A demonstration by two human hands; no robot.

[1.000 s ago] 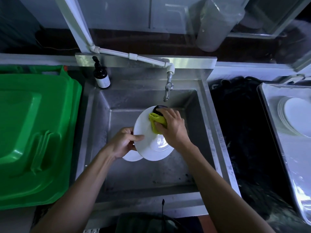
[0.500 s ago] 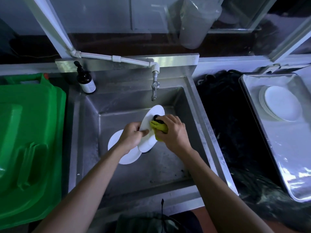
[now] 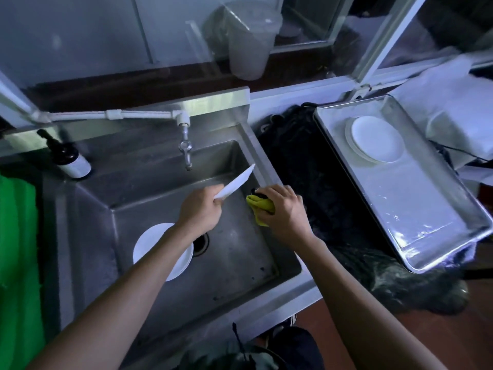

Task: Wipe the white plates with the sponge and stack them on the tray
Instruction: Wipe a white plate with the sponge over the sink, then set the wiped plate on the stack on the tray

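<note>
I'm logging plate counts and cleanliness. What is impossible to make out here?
Head view only:
- White plate in the left hand: seen edge-on, faces hidden.
- White plates in the steel sink: forearm covers them, count unclear.
- Stack on the metal tray: count unclear.

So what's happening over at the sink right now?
A person is washing dishes. The left hand holds a white plate by its edge, tilted above the sink. The right hand grips a yellow sponge, apart from that plate. More white plates wait on the sink floor beside the drain, and a stack of plates sits on the metal tray to the right.
</note>
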